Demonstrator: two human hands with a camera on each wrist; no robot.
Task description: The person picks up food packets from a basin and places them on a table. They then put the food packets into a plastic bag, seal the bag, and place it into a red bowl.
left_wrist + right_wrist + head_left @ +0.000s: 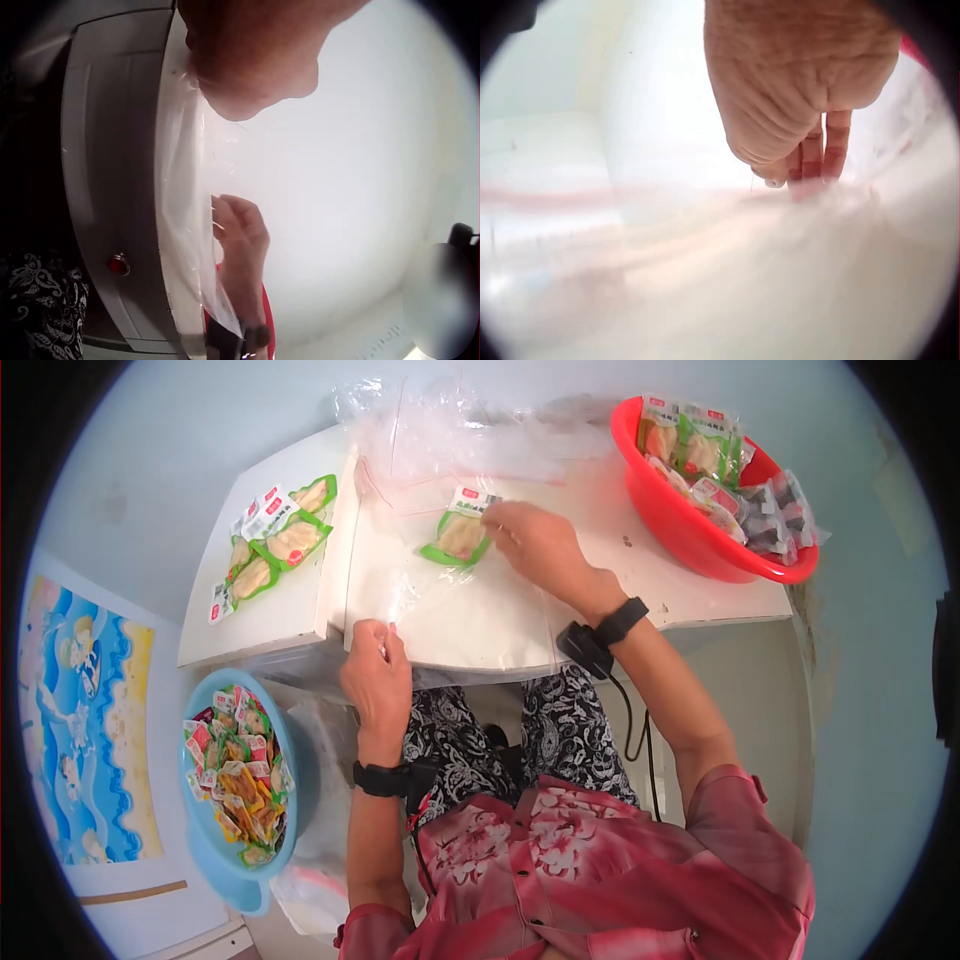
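Note:
A clear plastic bag [520, 615] lies over the front of the white table. The left hand [376, 675] pinches its edge near the table's front edge; in the left wrist view the bag [180, 180] hangs beside that hand [255, 56]. A green-and-white food packet [462, 535] lies at mid-table, under or inside the film; I cannot tell which. The right hand [545, 550] is at the packet's upper right corner, fingers bent down. In the right wrist view blurred film covers the fingertips of this hand [802, 90], so their hold is hidden.
Several similar packets [293, 543] lie on the table's left part. A red basin [680, 545] of packets stands at the right, more clear bags [480, 445] at the back. Below left, a blue basin [295, 820] holds many small packets.

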